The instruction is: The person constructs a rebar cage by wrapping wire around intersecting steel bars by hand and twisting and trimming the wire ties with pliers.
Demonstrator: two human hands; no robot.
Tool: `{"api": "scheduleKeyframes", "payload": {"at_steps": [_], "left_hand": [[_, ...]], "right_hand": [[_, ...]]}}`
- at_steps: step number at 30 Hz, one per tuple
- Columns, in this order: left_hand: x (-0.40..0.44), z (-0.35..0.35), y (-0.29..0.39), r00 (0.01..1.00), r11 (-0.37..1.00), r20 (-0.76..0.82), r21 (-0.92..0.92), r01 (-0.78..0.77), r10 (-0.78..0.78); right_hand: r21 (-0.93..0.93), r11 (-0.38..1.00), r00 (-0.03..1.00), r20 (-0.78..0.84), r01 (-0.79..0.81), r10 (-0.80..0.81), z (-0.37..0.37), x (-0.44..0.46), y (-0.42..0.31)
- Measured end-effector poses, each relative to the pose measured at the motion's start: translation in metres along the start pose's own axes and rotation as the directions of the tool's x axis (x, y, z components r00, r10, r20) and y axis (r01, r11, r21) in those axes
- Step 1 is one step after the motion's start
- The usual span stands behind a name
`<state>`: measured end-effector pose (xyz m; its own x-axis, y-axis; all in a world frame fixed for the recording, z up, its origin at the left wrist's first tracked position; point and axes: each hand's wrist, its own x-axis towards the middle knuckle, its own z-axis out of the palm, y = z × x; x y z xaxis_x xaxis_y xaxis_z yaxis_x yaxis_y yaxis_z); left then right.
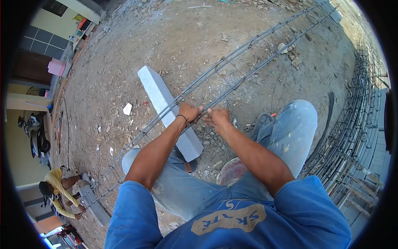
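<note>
A long rebar cage (244,79) of thin steel bars and stirrups runs slantwise in front of me. It rests across a pale block (159,89) on the ground. My left hand (188,113) is closed around the cage's nearer bar, with a dark band on the wrist. Just to the right, my right hand (217,117) has its fingers pinched together against the same bar. The fingertips of both hands almost meet there. Whether a small wire lies between the right fingers is too small to tell.
Beneath me is a reddish bucket (229,171). Stacked rebar cages (346,124) stand at the right. A co-worker in yellow (60,189) crouches at the cage's far left end, beside another block (94,205). Rubble (290,54) and a pink tub (56,66) are farther off.
</note>
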<state>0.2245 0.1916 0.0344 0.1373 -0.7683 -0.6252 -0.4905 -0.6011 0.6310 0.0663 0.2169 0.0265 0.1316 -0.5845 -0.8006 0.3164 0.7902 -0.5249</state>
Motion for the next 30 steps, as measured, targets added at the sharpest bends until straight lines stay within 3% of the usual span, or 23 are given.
{"api": "scheduleKeyframes", "payload": {"at_steps": [4, 6, 9, 12, 13, 15, 19, 21, 25, 27, 30], "left_hand": [[-0.004, -0.002, -0.002, 1.0, 0.997, 0.02, -0.071, 0.024, -0.022], [-0.005, -0.004, -0.001, 0.998, 0.984, 0.067, -0.177, 0.007, 0.005], [-0.009, -0.011, 0.01, 0.987, 0.98, 0.119, -0.156, 0.121, -0.103], [-0.005, -0.013, 0.008, 0.985, 0.984, 0.143, -0.139, 0.113, -0.093], [-0.003, -0.013, 0.007, 0.985, 0.984, 0.144, -0.14, 0.114, -0.094], [-0.002, -0.013, 0.004, 0.984, 0.983, 0.155, -0.144, 0.115, -0.092], [-0.004, -0.015, 0.003, 0.981, 0.973, 0.169, -0.193, 0.124, -0.092], [-0.006, -0.017, 0.003, 0.979, 0.977, 0.189, -0.184, 0.109, -0.074], [-0.01, -0.023, 0.002, 0.97, 0.958, 0.218, -0.242, 0.156, -0.103], [-0.012, -0.024, 0.001, 0.968, 0.942, 0.229, -0.288, 0.17, -0.105], [-0.013, -0.024, 0.002, 0.969, 0.943, 0.217, -0.281, 0.177, -0.117]], "right_hand": [[0.046, 0.997, 0.997, -0.021, -0.068, 0.069, 0.0, 0.021, 0.009], [-0.022, 0.995, 0.993, 0.065, -0.101, 0.103, -0.004, 0.029, 0.005], [0.084, 0.974, 0.978, 0.024, -0.208, 0.207, 0.003, 0.028, 0.001], [0.074, 0.97, 0.972, -0.027, -0.232, 0.234, 0.008, 0.036, 0.011], [0.072, 0.97, 0.972, -0.028, -0.233, 0.235, 0.01, 0.038, 0.012], [0.011, 0.999, 0.998, -0.045, -0.038, 0.039, 0.015, 0.039, 0.014], [0.106, 0.993, 0.996, -0.064, -0.058, 0.065, 0.019, 0.034, 0.011], [0.226, 0.958, 0.984, 0.052, -0.177, 0.169, 0.015, 0.032, 0.005], [0.225, 0.937, 0.962, 0.11, -0.269, 0.25, 0.016, 0.021, -0.018], [0.312, 0.904, 0.956, 0.067, -0.292, 0.286, 0.024, 0.018, -0.023], [0.251, 0.925, 0.952, -0.039, -0.284, 0.303, 0.034, 0.022, -0.027]]}}
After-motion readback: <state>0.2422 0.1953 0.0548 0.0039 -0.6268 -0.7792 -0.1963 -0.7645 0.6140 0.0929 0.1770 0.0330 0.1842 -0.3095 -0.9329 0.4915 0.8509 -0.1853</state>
